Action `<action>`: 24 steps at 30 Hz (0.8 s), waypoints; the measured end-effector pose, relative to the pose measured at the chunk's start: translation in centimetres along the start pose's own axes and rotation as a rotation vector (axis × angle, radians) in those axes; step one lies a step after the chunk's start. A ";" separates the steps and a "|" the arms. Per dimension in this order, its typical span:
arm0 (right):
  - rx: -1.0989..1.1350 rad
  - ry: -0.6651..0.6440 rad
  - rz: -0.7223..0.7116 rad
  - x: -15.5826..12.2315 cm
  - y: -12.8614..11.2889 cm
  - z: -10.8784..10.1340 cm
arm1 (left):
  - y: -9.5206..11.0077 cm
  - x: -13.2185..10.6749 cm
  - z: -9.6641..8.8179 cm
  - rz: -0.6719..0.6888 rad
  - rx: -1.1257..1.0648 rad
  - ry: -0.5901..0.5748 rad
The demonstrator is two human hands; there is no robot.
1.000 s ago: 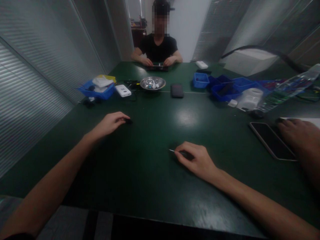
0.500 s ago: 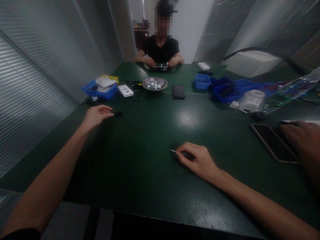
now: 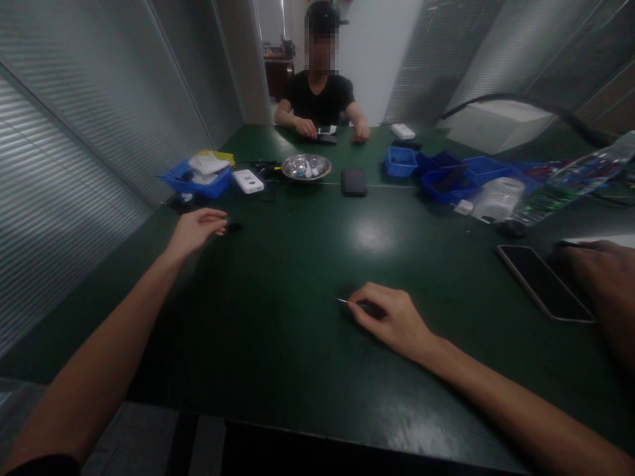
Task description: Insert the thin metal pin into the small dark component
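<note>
My right hand [image 3: 391, 318] rests on the green table [image 3: 278, 344], its thumb and index finger pinched on a thin, silvery, pin-like piece [image 3: 342, 301]. The tip of that piece points left, and the rest is hidden in my fingers. Farther out on the left, my left hand [image 3: 198, 230] is stretched over the table with its fingers partly apart. Right at its fingertips lies a small, flat, dark piece [image 3: 235, 227]. Whether the fingers touch it I cannot tell.
Beyond my left hand are a blue bin [image 3: 203, 185], a white power bank [image 3: 248, 181] and a metal bowl [image 3: 306, 168]. A black square case [image 3: 354, 182] lies mid-table. On the right are a phone [image 3: 543, 281], a bottle [image 3: 575, 178] and another person's hand [image 3: 602, 271]. A person [image 3: 320, 99] sits opposite.
My left hand has shifted slightly right, toward the dark piece. My right hand keeps its pinch in place. The person opposite has moved one hand away from the flat dark object there.
</note>
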State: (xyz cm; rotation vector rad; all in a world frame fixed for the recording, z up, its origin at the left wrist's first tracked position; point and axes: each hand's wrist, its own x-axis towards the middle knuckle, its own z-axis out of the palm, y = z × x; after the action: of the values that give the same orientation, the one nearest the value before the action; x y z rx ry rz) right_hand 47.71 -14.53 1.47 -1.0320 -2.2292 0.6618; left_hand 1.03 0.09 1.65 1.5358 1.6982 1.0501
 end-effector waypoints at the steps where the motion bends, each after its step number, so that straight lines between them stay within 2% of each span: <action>1: -0.001 -0.001 -0.001 0.0 0.0 0.0 | 0.2 -0.1 0.1 -0.015 -0.005 0.006; 10: -0.003 -0.013 0.004 -0.1 0.3 0.1 | 0.9 -0.5 0.7 -0.120 -0.087 0.010; 17: -0.008 -0.016 0.006 -0.1 0.2 0.1 | -0.2 -0.1 1.1 -0.071 -0.048 0.009; 24: -0.024 -0.009 -0.015 0.0 0.0 0.1 | -0.8 0.2 1.8 -0.054 0.007 0.064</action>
State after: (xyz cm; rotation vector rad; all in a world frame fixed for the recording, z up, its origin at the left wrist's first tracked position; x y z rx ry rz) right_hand 47.66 -14.49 1.44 -1.0252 -2.2556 0.6367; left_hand 2.13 0.53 0.10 1.4671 1.7786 1.0776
